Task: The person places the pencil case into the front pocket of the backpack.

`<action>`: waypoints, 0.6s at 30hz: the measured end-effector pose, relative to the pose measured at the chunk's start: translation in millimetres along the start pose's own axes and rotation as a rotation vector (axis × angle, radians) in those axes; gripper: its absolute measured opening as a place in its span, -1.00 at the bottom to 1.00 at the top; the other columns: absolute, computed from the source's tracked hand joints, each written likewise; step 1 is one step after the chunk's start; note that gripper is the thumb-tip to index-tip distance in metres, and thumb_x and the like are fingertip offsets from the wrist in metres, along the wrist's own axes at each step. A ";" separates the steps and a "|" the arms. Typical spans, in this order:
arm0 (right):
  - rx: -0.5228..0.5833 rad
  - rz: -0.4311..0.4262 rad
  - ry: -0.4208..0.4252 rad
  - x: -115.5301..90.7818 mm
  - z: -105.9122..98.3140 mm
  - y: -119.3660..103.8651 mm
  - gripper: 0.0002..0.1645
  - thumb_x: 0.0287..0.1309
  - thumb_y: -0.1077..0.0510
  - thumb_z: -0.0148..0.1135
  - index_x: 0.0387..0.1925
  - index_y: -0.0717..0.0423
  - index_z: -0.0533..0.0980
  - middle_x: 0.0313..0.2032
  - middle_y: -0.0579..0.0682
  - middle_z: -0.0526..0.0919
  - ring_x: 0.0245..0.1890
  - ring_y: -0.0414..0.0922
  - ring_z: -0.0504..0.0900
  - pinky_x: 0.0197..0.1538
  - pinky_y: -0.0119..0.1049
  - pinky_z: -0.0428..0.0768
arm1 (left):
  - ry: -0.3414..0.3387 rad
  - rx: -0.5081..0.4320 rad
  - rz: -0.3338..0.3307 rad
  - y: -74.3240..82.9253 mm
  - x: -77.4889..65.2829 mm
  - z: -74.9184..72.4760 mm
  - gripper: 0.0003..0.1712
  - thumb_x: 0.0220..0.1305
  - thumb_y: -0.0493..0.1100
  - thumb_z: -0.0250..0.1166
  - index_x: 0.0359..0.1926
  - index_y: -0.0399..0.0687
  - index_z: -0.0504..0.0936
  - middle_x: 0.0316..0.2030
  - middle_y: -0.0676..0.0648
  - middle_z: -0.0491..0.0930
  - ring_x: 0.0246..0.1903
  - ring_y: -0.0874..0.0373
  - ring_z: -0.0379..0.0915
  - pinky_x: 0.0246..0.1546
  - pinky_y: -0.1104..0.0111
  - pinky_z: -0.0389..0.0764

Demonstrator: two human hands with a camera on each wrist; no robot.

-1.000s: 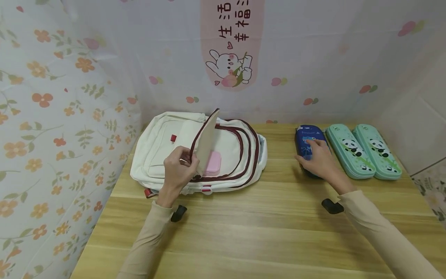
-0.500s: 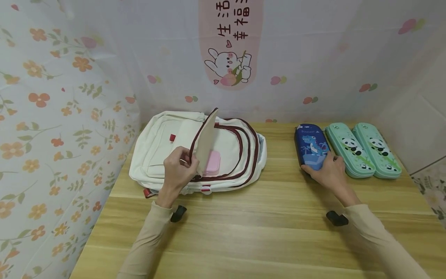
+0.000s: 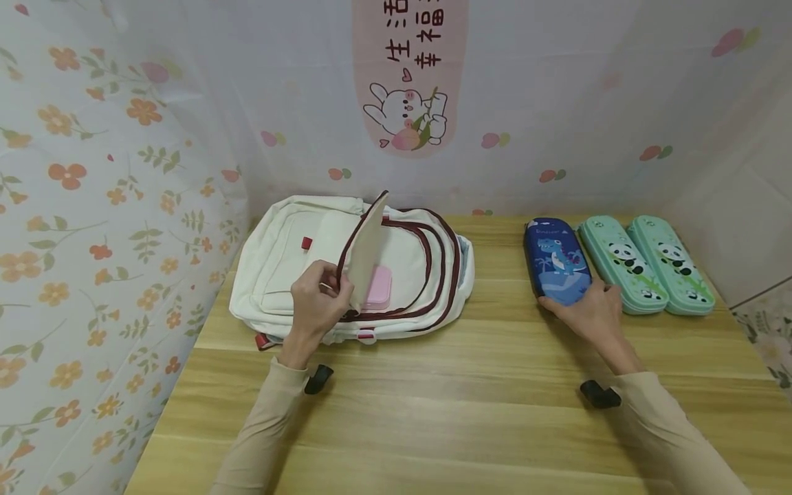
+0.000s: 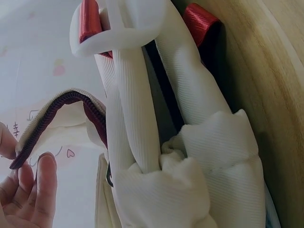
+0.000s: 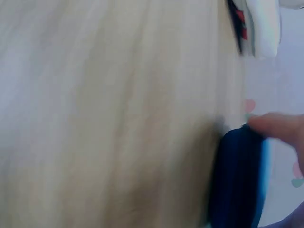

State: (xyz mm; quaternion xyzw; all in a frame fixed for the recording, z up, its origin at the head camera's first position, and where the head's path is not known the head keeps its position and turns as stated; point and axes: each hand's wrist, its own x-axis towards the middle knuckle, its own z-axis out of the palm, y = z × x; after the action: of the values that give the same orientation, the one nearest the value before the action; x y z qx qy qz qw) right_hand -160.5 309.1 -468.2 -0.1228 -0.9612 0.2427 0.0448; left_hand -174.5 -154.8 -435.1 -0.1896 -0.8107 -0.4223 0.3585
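Observation:
A white backpack (image 3: pixel 291 258) with dark red zipper trim lies on the table, its front pocket unzipped. My left hand (image 3: pixel 318 299) pinches the edge of the pocket's flap (image 3: pixel 365 251) between thumb and fingers and holds it raised; the left wrist view shows the zipper edge (image 4: pixel 50 107) in those fingertips. Inside the pocket lies a small pink case (image 3: pixel 379 289). To the right, my right hand (image 3: pixel 590 313) grips the near end of a dark blue dinosaur pencil case (image 3: pixel 557 258), thumb on its left side. Its fingers on the far side are partly hidden.
Two mint green panda pencil cases (image 3: pixel 628 265) lie side by side just right of the blue one. A printed cloth (image 3: pixel 526 89) hangs behind the wooden table (image 3: pixel 433 412), and a flowered cloth (image 3: pixel 93 227) hangs at the left.
My right hand has moved from above the middle of the blue pencil case to its near end and taken hold there. The left hand keeps the flap raised in the same place.

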 end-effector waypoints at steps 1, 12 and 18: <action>0.005 0.002 0.012 0.3 0.6 1.0 0.35 -0.04 -0.31 0.48 0.25 0.78 0.13 0.04 0.71 0.26 0.00 0.44 0.28 -0.06 0.31 0.46 | -0.001 -0.003 -0.002 -0.1 0.1 0.2 -0.95 0.02 -0.43 0.25 -0.43 -0.30 0.55 -0.61 -0.14 0.53 -0.68 0.13 0.50 -0.72 0.50 0.60; 0.043 -0.036 0.193 -0.7 -1.2 9.9 0.18 -0.09 -0.22 0.47 0.21 0.69 0.30 0.01 0.66 0.39 -0.04 0.41 0.39 -0.11 0.32 0.47 | -0.006 -0.020 -0.006 2.2 0.6 1.5 -0.96 0.05 -0.44 0.26 -0.42 -0.30 0.56 -0.61 -0.14 0.54 -0.67 0.13 0.51 -0.71 0.55 0.58; 0.085 -0.058 0.239 -1.6 -3.5 14.5 0.13 -0.12 -0.19 0.48 0.22 0.63 0.34 0.01 0.61 0.42 -0.07 0.41 0.43 -0.16 0.31 0.43 | -0.007 -0.007 -0.008 0.6 -2.1 2.2 -0.96 0.06 -0.43 0.27 -0.42 -0.30 0.56 -0.61 -0.14 0.54 -0.67 0.13 0.51 -0.72 0.53 0.59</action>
State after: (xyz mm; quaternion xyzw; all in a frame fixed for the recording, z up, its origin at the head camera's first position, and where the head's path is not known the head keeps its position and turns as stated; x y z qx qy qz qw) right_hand -155.4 322.6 -472.1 -0.1212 -0.9411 0.2654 0.1709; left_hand -173.7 -152.6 -437.2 -0.1890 -0.8111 -0.4260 0.3533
